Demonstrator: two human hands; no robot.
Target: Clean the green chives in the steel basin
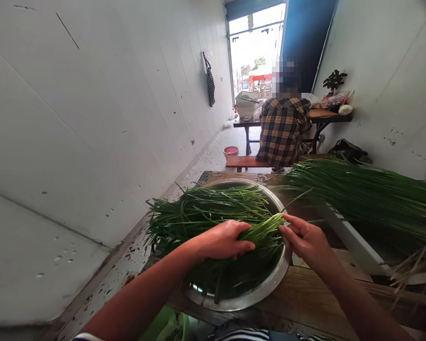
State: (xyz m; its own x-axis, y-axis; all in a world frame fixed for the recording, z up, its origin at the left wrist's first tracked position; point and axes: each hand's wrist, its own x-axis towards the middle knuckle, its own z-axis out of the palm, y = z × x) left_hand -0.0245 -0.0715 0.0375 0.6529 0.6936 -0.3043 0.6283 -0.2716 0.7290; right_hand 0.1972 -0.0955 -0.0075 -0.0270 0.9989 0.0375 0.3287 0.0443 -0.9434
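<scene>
A bunch of garlic chives (264, 231) lies over the right side of a wide metal basin (266, 298). My left hand (225, 240) is wrapped round the bunch, thumb and fingers closed on its stalks. At the pale cut ends, my right hand (303, 237) pinches with thumb and forefinger at the tip of the bunch; a single long stalk slants up beside it. More chives (199, 208) fill the basin, their leaf tips hanging over its left rim.
A big heap of long chives (369, 194) rests on a white crate (355, 239) at the right. The basin stands on a wooden table (312, 296). Ahead, a person in a plaid shirt (282, 128) sits on a bench (246, 162). A white wall (92, 118) runs along the left.
</scene>
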